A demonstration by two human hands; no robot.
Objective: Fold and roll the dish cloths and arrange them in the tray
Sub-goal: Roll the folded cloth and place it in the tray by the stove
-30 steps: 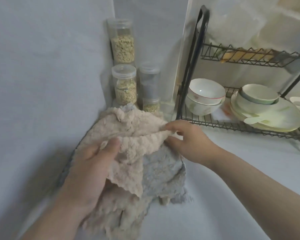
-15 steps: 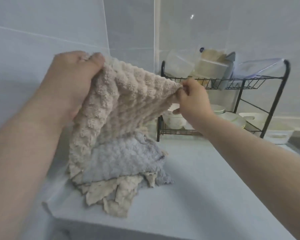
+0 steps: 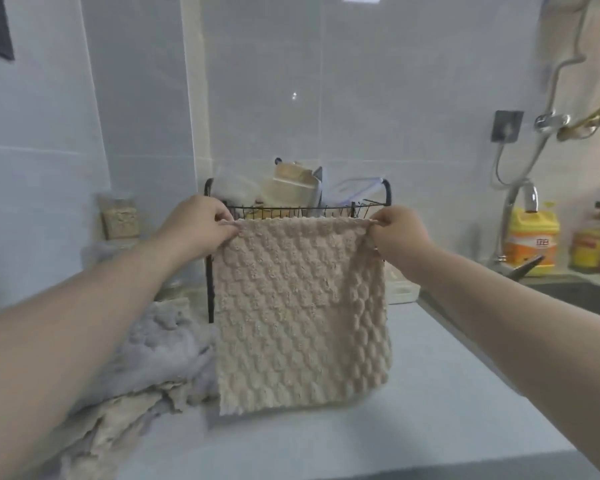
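Head view: pinching the top corners of the beige dish cloth (image 3: 298, 317) in left hand (image 3: 201, 225) and right hand (image 3: 400, 226), equally near, top edge stretched side to side, the rest hanging flat over the counter (image 3: 437, 393). Heaped by the left arm, the pile of cloths (image 3: 146, 358), before a dish rack (image 3: 326, 206) stacked with boxes; no tray plainly in sight.
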